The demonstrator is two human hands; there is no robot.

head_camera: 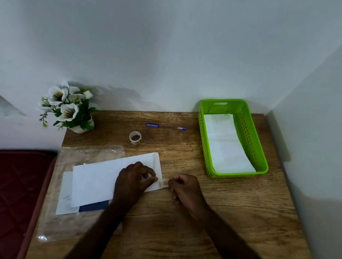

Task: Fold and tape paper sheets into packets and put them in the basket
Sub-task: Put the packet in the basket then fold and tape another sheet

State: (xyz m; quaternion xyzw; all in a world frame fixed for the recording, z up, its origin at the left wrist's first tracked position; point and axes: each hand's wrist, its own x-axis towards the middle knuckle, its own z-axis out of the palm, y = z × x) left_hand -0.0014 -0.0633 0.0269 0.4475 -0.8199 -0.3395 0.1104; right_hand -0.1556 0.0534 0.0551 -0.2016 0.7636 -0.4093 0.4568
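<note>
Taping step: tape strip (163, 182) pinched by right hand (186, 189) at frame centre, folded sheet (98, 180) pinned under left hand (134, 179), fingertips curled onto it. Strip to be pressed flat next, judged.

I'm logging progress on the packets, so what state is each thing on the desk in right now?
Folded sheet: flat on the desk, right end being taped.
Tape strip: pinched between both hands at the sheet's edge.
Left hand: presses the sheet, pinches the strip.
Right hand: grip curled on the strip.
Tape roll: standing free.
Pen: lying untouched.
Green basket: holds folded paper.
</note>
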